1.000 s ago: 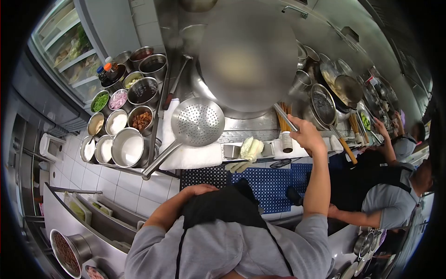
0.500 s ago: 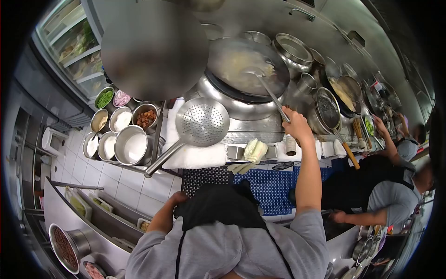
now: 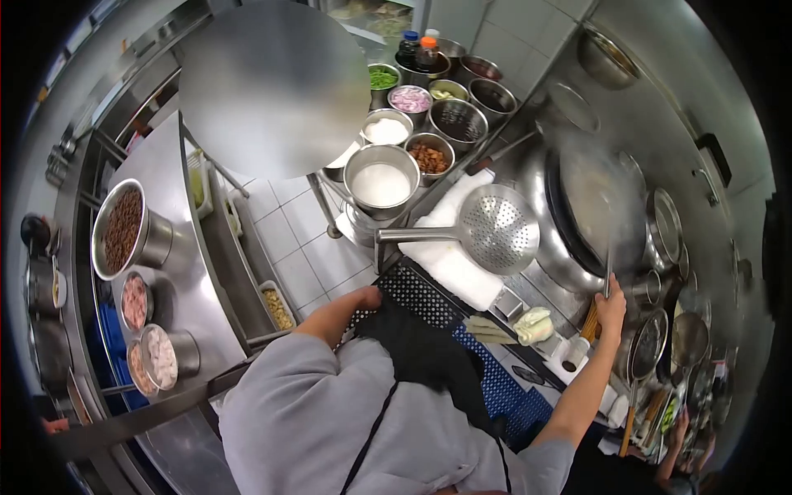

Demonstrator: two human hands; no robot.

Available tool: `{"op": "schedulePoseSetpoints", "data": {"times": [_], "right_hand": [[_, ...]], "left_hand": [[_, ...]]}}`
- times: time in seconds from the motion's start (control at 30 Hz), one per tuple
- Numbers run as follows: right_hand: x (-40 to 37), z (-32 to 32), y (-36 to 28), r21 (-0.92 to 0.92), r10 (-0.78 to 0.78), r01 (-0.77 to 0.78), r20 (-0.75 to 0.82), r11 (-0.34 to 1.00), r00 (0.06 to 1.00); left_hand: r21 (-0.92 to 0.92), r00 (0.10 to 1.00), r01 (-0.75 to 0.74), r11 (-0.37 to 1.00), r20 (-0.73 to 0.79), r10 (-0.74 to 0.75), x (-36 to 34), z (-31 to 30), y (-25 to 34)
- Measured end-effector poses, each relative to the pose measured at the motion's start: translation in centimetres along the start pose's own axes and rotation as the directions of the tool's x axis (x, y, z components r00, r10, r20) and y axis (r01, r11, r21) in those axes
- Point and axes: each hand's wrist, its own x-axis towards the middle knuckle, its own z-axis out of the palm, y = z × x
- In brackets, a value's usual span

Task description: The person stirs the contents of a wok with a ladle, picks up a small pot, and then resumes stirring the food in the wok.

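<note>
My right hand [image 3: 610,307] is closed round the metal handle of a wok ladle [image 3: 610,266]. The ladle reaches into a large black wok [image 3: 551,216], where steam blurs the food and hides the ladle's head. My left hand [image 3: 369,299] hangs at my side by the black apron [image 3: 412,351], its fingers hidden. Left of the wok, a perforated strainer [image 3: 499,227] lies over a white towel [image 3: 462,264]. Below my right hand are a folded pale cloth [image 3: 534,326] and a small cylindrical container [image 3: 575,353].
Steel pots with white powder [image 3: 382,183], browned chunks [image 3: 430,157], sliced onion [image 3: 410,100] and dark sauce [image 3: 459,121] stand beyond the strainer. A side counter [image 3: 177,247] at left holds bowls of meat. A co-worker's hand [image 3: 678,429] shows at lower right. A blurred disc covers the upper left.
My view has turned left, so the wok now sits further right and the sauce pots show. My right hand still grips the ladle in the wok. Steam now covers the food more thickly.
</note>
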Motion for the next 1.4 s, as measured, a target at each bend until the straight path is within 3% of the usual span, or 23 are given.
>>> {"op": "schedulePoseSetpoints", "data": {"times": [0.1, 0.17, 0.23, 0.3, 0.33, 0.37, 0.4, 0.47, 0.5, 0.53, 0.6, 0.7, 0.8, 0.83, 0.9, 1.0, 1.1, 1.2, 1.3, 1.4], "right_hand": [[-0.4, -0.5, -1.1, 0.044, 0.085, -0.086, 0.026, 0.995, 0.996], [-0.7, -0.9, -1.3, 0.032, 0.023, -0.024, 0.034, 0.999, 0.999], [-1.0, -2.1, -2.7, 0.022, 0.077, -0.080, 0.087, 0.997, 0.993], [-1.7, -2.6, -2.1, 0.097, 0.001, -0.005, 0.046, 0.995, 0.999], [-1.7, -2.0, -0.6, 0.109, -0.050, 0.047, 0.023, 0.993, 0.998], [-2.1, -2.6, -0.7, 0.081, 0.015, -0.019, 0.057, 0.996, 0.998], [-2.5, -2.9, -0.4, 0.067, 0.029, -0.033, 0.065, 0.997, 0.998], [-3.0, -3.0, 0.7, 0.052, 0.008, -0.010, 0.038, 0.999, 0.999], [-3.6, -3.8, 0.2, 0.072, 0.025, -0.029, 0.052, 0.997, 0.998], [-4.2, -4.6, -0.1, 0.094, 0.035, -0.042, 0.067, 0.995, 0.997], [-4.9, -4.8, 0.6, 0.143, 0.040, -0.049, 0.068, 0.988, 0.997], [-6.2, -6.1, 0.0, 0.202, 0.098, -0.120, 0.117, 0.972, 0.988], [-7.8, -7.9, -0.8, 0.227, 0.122, -0.151, 0.136, 0.962, 0.983], [-8.1, -8.1, -0.7, 0.233, 0.117, -0.147, 0.136, 0.961, 0.984], [-8.8, -8.6, -0.6, 0.232, 0.119, -0.150, 0.145, 0.961, 0.982], [-10.0, -9.8, -1.0, 0.211, 0.154, -0.189, 0.172, 0.959, 0.973], [-11.1, -10.8, -2.2, 0.169, 0.197, -0.230, 0.190, 0.959, 0.962], [-11.4, -10.8, -3.1, 0.091, 0.208, -0.227, 0.179, 0.970, 0.962], [-10.8, -9.4, -3.0, 0.046, 0.182, -0.190, 0.144, 0.981, 0.973], [-9.5, -7.9, -2.9, 0.042, 0.174, -0.180, 0.108, 0.983, 0.979]], "left_hand": [[-0.061, 0.990, -0.100, 0.993, -0.107, 0.093, 2.2, 0.1, 1.5], [0.006, 0.974, -0.166, 0.986, -0.152, 0.165, 2.1, -1.2, 4.7], [-0.102, 0.973, -0.220, 0.970, -0.091, 0.211, 0.2, -3.3, 7.9], [-0.129, 0.941, -0.337, 0.933, -0.061, 0.332, 1.2, -3.0, 10.4], [-0.222, 0.929, -0.367, 0.903, -0.032, 0.369, 1.3, -2.9, 11.4], [-0.334, 0.902, -0.394, 0.856, 0.038, 0.429, 1.7, -2.2, 12.0], [-0.441, 0.871, -0.392, 0.807, 0.104, 0.480, 2.1, -1.6, 12.5], [-0.484, 0.828, -0.364, 0.795, 0.223, 0.515, 2.1, -0.6, 13.1], [-0.516, 0.826, -0.282, 0.809, 0.299, 0.478, 2.1, 0.0, 13.0], [-0.431, 0.806, -0.348, 0.833, 0.317, 0.501, 1.1, -0.7, 13.5], [-0.384, 0.783, -0.341, 0.858, 0.389, 0.486, 2.7, 1.6, 11.1], [-0.475, 0.811, -0.106, 0.874, 0.467, 0.353, 3.8, 2.8, 7.8], [-0.163, 0.840, -0.295, 0.941, 0.426, 0.337, 4.4, 1.9, 4.7], [0.054, 0.825, -0.414, 0.908, 0.444, 0.350, 4.3, 1.7, 3.7], [0.451, 0.796, -0.582, 0.676, 0.485, 0.362, 3.9, 1.4, 1.4], [0.506, 0.805, -0.572, 0.646, 0.499, 0.322, 4.1, 2.3, -4.3], [0.317, 0.940, -0.267, 0.910, 0.293, 0.173, 3.0, 2.3, -7.2], [0.183, 0.977, -0.107, 0.977, 0.202, 0.069, 1.6, 1.7, -7.1], [0.209, 0.948, -0.267, 0.941, 0.230, 0.218, 2.0, 1.5, -6.2], [0.352, 0.888, -0.459, 0.816, 0.217, 0.406, 3.2, 1.7, -5.3]]}}
